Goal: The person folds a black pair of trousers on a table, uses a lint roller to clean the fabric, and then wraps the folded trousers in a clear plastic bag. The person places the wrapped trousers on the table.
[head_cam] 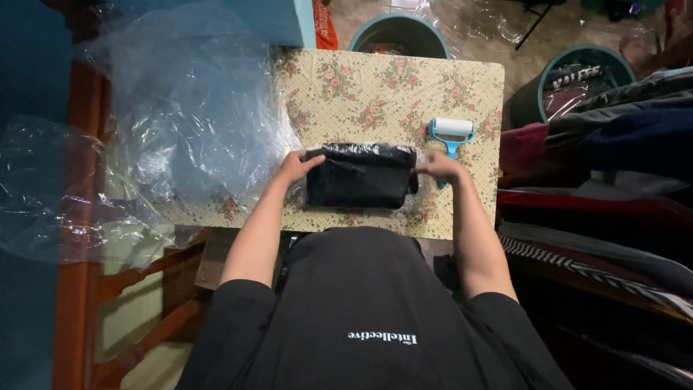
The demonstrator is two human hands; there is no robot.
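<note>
A folded black garment in a clear plastic bag (359, 175) lies near the front edge of a table with a floral cloth (390, 94). My left hand (294, 167) grips the bag's left end. My right hand (438, 167) pinches the bag's right end. Both forearms reach in from below, over my black shirt.
A blue-handled lint roller (452, 131) lies on the table just beyond my right hand. A heap of clear plastic bags (188, 108) covers the table's left side. Two green bins (401, 35) (583, 72) stand behind. Stacked folded clothes (613, 137) fill the right.
</note>
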